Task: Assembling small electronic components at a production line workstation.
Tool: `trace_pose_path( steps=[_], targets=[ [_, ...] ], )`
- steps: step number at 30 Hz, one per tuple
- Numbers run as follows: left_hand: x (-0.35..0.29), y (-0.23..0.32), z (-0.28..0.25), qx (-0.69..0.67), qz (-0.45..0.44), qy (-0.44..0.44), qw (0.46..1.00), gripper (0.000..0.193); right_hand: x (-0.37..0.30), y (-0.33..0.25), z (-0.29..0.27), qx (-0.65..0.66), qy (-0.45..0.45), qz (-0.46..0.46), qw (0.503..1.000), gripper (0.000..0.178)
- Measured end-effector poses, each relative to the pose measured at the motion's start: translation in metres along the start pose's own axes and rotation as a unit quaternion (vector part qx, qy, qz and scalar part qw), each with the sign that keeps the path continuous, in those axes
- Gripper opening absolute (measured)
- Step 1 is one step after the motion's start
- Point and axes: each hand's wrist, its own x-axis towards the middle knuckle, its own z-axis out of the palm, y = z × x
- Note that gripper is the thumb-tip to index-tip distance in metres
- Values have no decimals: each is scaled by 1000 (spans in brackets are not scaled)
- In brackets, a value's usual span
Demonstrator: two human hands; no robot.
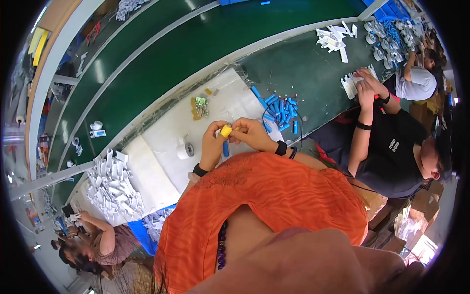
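Observation:
My left hand [211, 145] and my right hand [255, 135] meet over the near edge of the white work surface. Both are closed, their fingertips pinching a small bright yellow piece [225, 131] whose exact kind I cannot make out. Just below it a blue cylinder [225, 149], like a battery cell, shows between the hands; whether it is held or lies on the surface is unclear. Left of my left hand stands a white round cup-like part [185, 150]. Beyond my hands lie small yellow strips [196, 109] and a little heap of shiny greenish bits [200, 104].
Blue battery-like cylinders [281, 111] with wires are heaped to my right. White plastic parts [115, 183] pile up at left, more [335, 38] at far right. A green conveyor belt [161, 63] runs beyond. A co-worker's hands [367, 87] handle white parts at right; another person sits lower left.

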Motion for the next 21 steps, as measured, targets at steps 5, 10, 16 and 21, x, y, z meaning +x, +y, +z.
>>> trace_pose_path(
  steps=[5, 10, 16, 21],
  targets=[
    [17, 1, 8, -15, -60, 21, 998, 21, 21, -24, -46, -179, -110, 28, 977, 18],
    [31, -8, 11, 6, -87, 40, 995, 18, 68, -78, -121, -218, -84, -20, 972, 19],
    [54, -5, 28, 7, -125, 64, 990, 18, 141, -129, -212, -183, 19, -92, 979, 18],
    [74, 1, 44, -23, -140, 111, 984, 18, 170, -119, -233, -283, -64, -95, 952, 25]
  ],
)
